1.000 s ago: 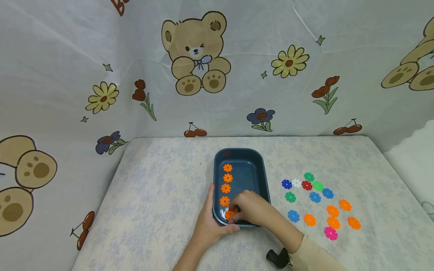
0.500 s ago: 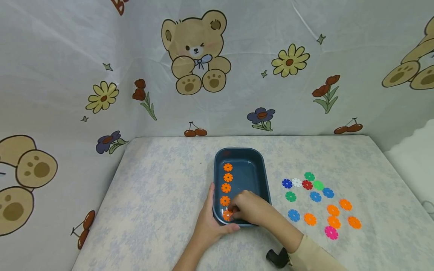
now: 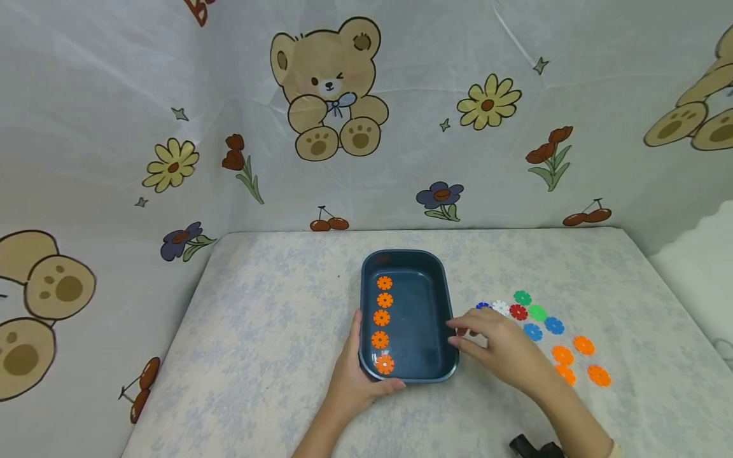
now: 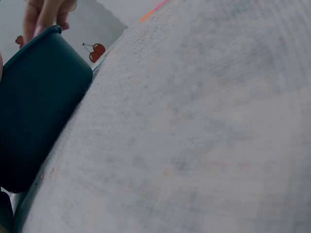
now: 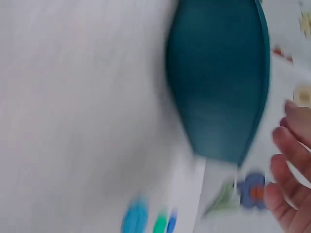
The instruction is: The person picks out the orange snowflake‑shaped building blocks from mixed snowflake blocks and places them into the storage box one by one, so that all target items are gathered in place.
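Right hand [image 3: 501, 343] rightward, perhaps above tray [image 3: 418, 318]

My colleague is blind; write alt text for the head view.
Left hand grips a blue tray with five orange discs along its left side; right hand is at its right rim. More colored discs lie to the tray's right.

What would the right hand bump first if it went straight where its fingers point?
The right hand would probably meet the closest side of the blue tray first, though it might pass over; height is unclear.
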`<state>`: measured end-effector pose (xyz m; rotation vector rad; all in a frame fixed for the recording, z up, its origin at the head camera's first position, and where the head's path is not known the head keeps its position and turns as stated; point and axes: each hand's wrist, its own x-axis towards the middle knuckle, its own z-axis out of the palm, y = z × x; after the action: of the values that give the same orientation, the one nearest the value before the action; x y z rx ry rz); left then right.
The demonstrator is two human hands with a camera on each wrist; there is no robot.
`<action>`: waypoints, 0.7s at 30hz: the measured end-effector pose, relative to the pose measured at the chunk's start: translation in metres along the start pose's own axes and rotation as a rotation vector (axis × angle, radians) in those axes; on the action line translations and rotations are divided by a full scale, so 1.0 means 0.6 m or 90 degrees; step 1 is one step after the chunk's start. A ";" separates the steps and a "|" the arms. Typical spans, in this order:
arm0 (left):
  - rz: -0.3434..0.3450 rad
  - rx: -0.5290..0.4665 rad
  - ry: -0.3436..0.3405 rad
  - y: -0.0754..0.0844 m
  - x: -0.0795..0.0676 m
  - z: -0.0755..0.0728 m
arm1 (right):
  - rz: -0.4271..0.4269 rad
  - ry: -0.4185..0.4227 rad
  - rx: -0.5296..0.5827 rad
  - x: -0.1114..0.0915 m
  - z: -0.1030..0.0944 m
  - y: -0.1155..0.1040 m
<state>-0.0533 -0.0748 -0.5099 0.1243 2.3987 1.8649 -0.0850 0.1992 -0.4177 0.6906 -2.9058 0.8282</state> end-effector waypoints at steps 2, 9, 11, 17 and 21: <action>-0.004 0.005 0.004 0.001 0.000 0.000 | 0.050 -0.027 -0.022 -0.021 -0.020 0.026; 0.001 0.009 0.001 0.002 0.000 0.000 | 0.171 -0.151 -0.048 -0.090 -0.057 0.115; 0.002 0.008 0.001 0.002 0.000 0.000 | 0.199 -0.182 -0.051 -0.102 -0.057 0.132; 0.003 0.011 0.004 0.001 0.000 -0.001 | 0.220 -0.212 -0.054 -0.123 -0.044 0.158; 0.001 0.010 0.003 0.001 0.000 -0.001 | 0.206 -0.182 -0.059 -0.128 -0.036 0.161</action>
<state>-0.0532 -0.0752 -0.5093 0.1237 2.4164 1.8496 -0.0590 0.3146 -0.4586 0.3597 -3.3497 0.6577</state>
